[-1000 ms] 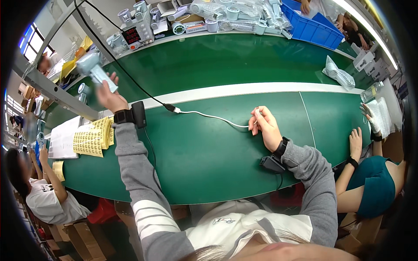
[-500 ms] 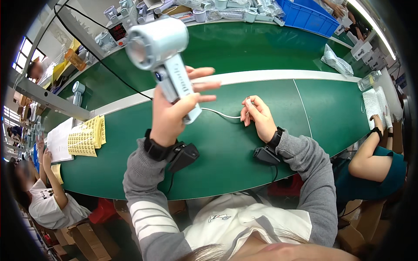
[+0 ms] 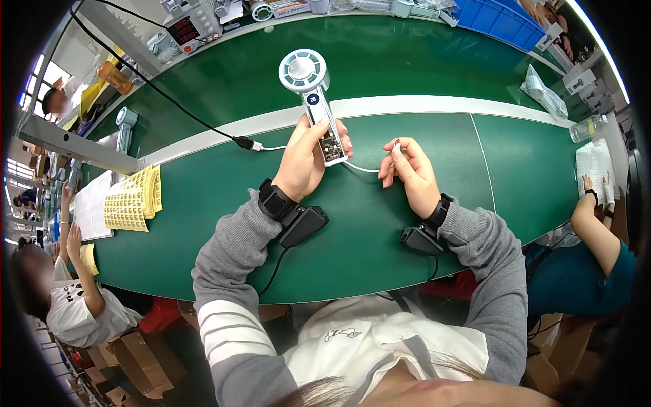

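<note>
My left hand is closed around the handle of a small handheld fan, pale blue and white. The fan stands tilted, its round head away from me; a dark round display and a see-through part with circuitry show on the handle. In my right hand, thumb and fingers pinch the end of a white cable; the tip itself is mostly hidden. Behind my left hand the cable runs on to a black connector on the table. Fan and pinched cable end are apart.
Yellow label sheets lie at left on the green table. Past a white ledge stand another fan, a power supply and a blue crate. A bottle is at right. People work on both sides.
My left hand has lowered the fan and turned it, so the display and the see-through handle part now face me. My right hand has shifted slightly right, keeping its pinch on the cable.
</note>
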Demonstrator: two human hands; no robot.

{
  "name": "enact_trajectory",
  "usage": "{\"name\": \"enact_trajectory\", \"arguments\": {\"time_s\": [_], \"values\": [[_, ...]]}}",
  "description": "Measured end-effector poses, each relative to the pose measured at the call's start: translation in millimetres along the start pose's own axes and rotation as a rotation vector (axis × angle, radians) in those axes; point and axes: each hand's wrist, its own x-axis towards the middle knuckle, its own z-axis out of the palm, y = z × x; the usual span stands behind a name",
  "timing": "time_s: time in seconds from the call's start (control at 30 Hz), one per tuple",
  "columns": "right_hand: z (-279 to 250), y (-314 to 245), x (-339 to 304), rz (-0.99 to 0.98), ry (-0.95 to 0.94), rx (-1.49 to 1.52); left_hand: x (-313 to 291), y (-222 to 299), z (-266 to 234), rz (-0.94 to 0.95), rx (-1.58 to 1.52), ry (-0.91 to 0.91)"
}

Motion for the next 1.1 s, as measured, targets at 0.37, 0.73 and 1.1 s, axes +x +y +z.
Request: {"name": "enact_trajectory", "arguments": {"time_s": [0.37, 0.73, 1.1], "values": [[-2.7, -4.3, -5.9, 0.086, -0.317, -0.069, -6.1, -17.2, 10.7, -0.127, -0.162, 0.003], [-4.5, -2.0, -2.4, 0.039, -0.286, -0.142, -6.8, -21.3, 17.3, -0.07, -0.025, 0.022], [-5.1, -2.2, -0.7, 0.04, -0.204, -0.136, -6.1, -20.7, 13.8, -0.053, -0.001, 0.075]]}}
